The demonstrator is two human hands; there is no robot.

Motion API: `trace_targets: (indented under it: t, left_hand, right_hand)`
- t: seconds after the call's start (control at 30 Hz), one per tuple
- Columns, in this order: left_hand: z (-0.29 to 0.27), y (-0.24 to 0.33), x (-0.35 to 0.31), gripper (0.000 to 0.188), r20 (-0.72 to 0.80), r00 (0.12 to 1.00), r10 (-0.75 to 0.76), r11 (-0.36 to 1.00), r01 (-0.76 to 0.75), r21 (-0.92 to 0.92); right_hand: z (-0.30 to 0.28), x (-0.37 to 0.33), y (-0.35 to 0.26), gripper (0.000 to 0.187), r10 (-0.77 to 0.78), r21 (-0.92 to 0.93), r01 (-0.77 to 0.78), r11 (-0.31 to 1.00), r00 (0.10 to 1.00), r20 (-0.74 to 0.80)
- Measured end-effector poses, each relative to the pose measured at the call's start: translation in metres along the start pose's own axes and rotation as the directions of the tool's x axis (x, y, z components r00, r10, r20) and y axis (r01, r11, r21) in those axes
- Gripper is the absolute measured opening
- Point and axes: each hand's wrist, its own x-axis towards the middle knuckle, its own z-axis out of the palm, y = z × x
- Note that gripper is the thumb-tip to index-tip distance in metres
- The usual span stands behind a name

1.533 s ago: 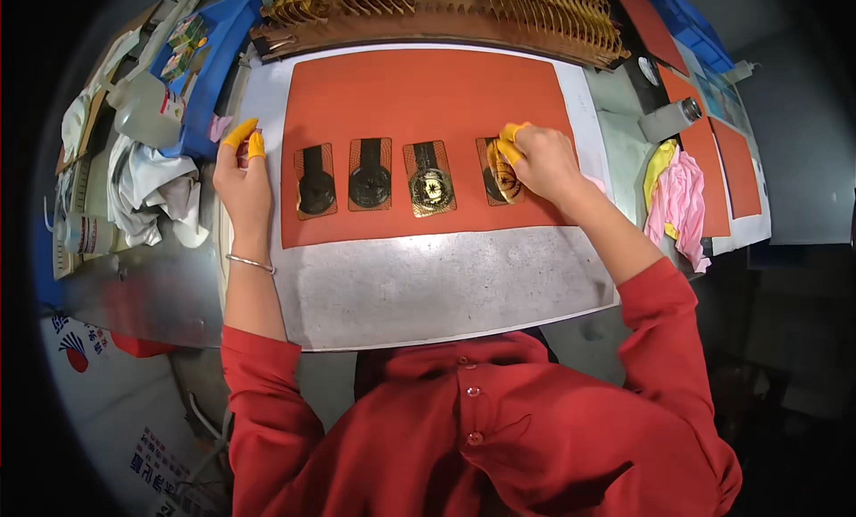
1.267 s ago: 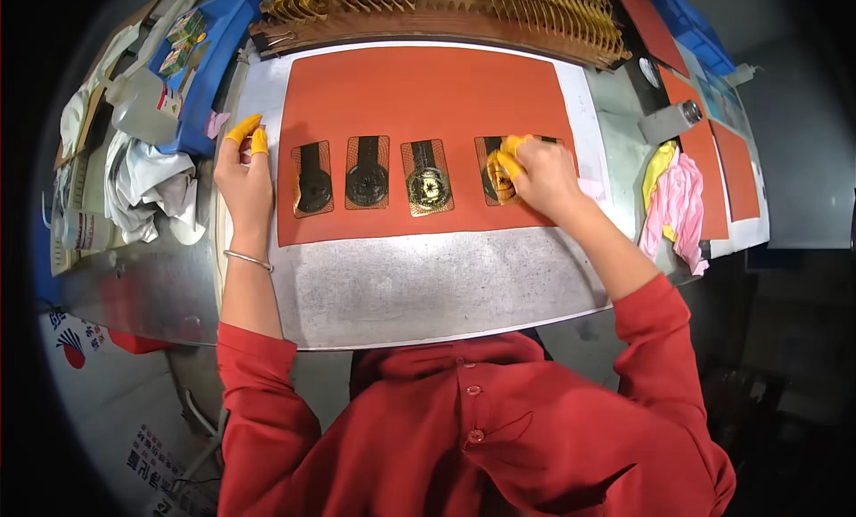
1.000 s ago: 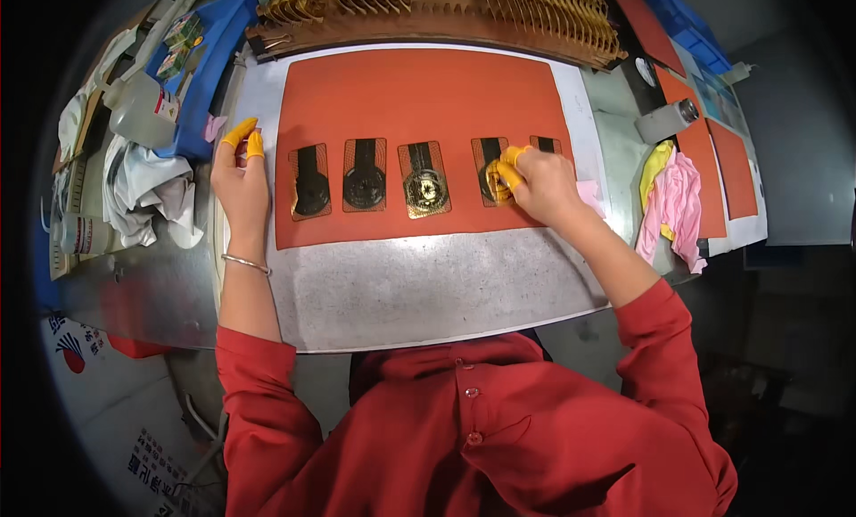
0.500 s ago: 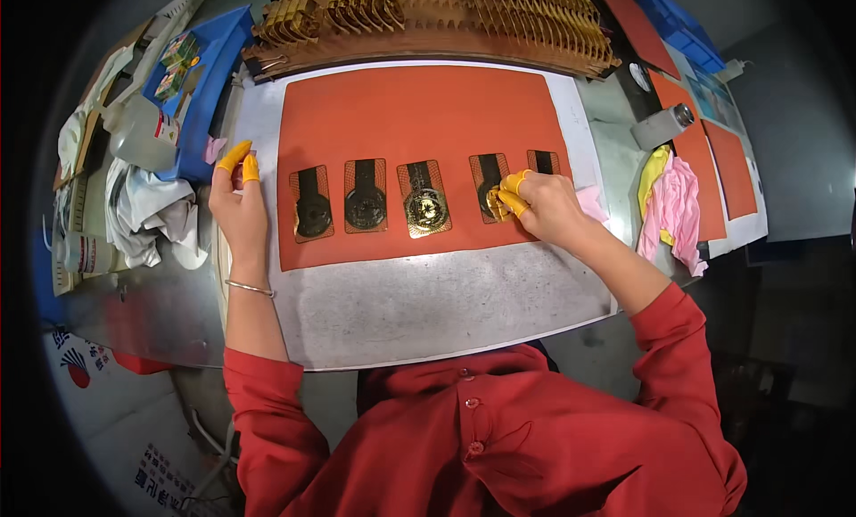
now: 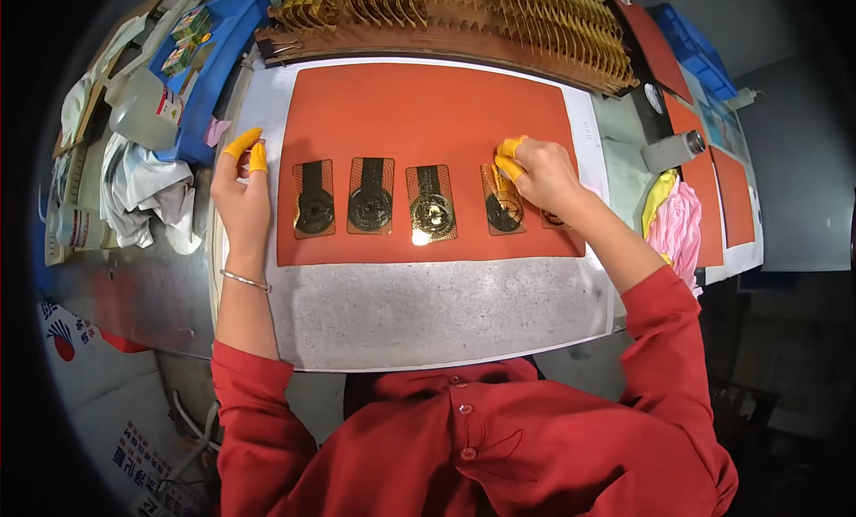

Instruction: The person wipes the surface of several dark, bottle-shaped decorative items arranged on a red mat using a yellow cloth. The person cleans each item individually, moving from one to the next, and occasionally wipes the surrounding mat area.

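Several dark rectangular plates with gold patterned edges and a round medallion lie in a row on an orange mat (image 5: 428,115). My right hand (image 5: 546,173), yellow covers on thumb and forefinger, is closed at the upper part of one plate (image 5: 506,215). A thin, shiny gold film (image 5: 501,180) shows below its pinched fingertips. This hand and wrist partly hide the rightmost plate (image 5: 553,220). The middle plate (image 5: 432,212) has a bright gold medallion; the two plates on the left look mostly black. My left hand (image 5: 241,182), also with yellow finger covers, is raised beside the mat's left edge, thumb and forefinger apart.
A wooden rack (image 5: 446,40) of curved gold pieces spans the back. On the left are a blue tray (image 5: 209,93), a translucent bottle (image 5: 143,120) and a white cloth (image 5: 147,191). A grey bottle (image 5: 670,151) and pink cloth (image 5: 678,227) sit at the right.
My right hand has moved up along the plate, and more gold lines show on that plate's right side. My left hand stays beside the mat. The whole view has shifted slightly.
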Motion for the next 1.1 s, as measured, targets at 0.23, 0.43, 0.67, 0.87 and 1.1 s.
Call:
trace_targets:
  t: [0.23,0.43,0.67,0.87,1.1]
  left_hand:
    - [0.004,0.004,-0.001,0.02,0.021,0.999,-0.027,0.996,0.029,-0.08]
    - [0.001,0.002,0.002,0.019,-0.024,1.0,0.012,1.0,-0.013,-0.025]
    - [-0.001,0.001,-0.001,0.019,-0.029,1.0,0.01,1.0,-0.01,-0.026]
    - [0.001,0.001,0.0,0.02,-0.018,1.0,0.001,0.999,-0.002,-0.052]
    - [0.005,0.005,0.0,0.018,-0.006,1.0,0.025,0.998,-0.025,-0.066]
  right_hand:
    - [0.004,0.001,-0.006,0.01,0.075,-0.042,-0.077,0.996,0.996,-0.038]
    - [0.004,-0.006,-0.01,0.008,0.077,-0.034,-0.08,0.996,0.994,-0.074]
    - [0.005,-0.014,-0.019,0.009,0.102,-0.026,-0.104,0.994,0.992,-0.069]
    - [-0.002,-0.002,-0.014,0.012,0.068,-0.029,-0.071,0.997,0.993,-0.099]
    - [0.006,0.005,-0.006,0.008,0.096,-0.072,-0.105,0.992,0.988,-0.12]
